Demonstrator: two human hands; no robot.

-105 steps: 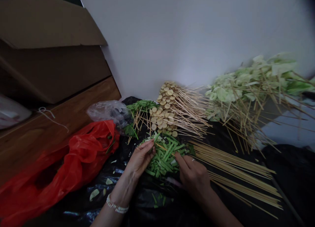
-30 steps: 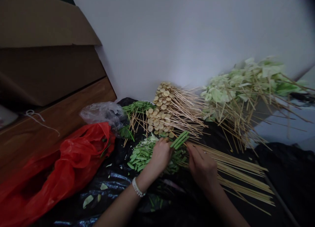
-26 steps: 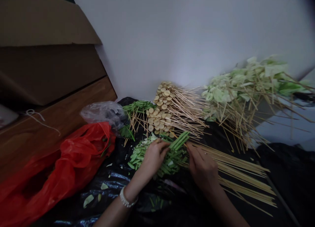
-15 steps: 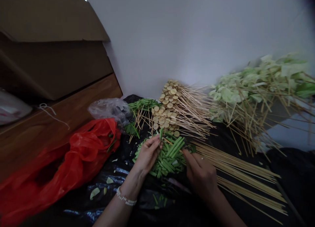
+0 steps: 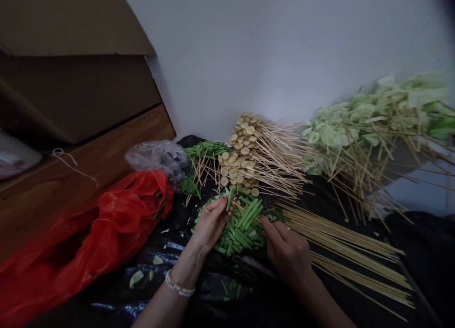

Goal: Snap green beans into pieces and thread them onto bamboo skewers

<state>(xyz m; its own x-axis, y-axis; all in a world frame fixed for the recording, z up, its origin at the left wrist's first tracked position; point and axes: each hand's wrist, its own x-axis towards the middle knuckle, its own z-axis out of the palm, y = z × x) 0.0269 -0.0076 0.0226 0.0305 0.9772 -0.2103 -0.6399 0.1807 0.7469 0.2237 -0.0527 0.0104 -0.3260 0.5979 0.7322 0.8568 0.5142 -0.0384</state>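
Note:
My left hand (image 5: pixel 212 222) pinches a short piece of green bean (image 5: pixel 231 198) between thumb and fingers. My right hand (image 5: pixel 287 242) is closed on a wooden skewer (image 5: pixel 239 205), whose tip points left at the bean piece. Several bean pieces (image 5: pixel 250 213) sit side by side along this skewer, near my right fingers. Below both hands lies a pile of cut green beans (image 5: pixel 239 235) on black plastic (image 5: pixel 209 276). Whether the tip touches the held piece I cannot tell.
Bare skewers (image 5: pixel 348 247) lie at the right. Behind are skewered round slices (image 5: pixel 241 164), finished bean skewers (image 5: pixel 209 149) and skewered cabbage leaves (image 5: pixel 355 124). On the left are a red plastic bag (image 5: pixel 121 219), a clear bag (image 5: pixel 158 159) and a cardboard box (image 5: pixel 78 95).
Both hands have shifted very slightly to the left. The bean piece in my left hand shows more of its length, close to the skewer's tip.

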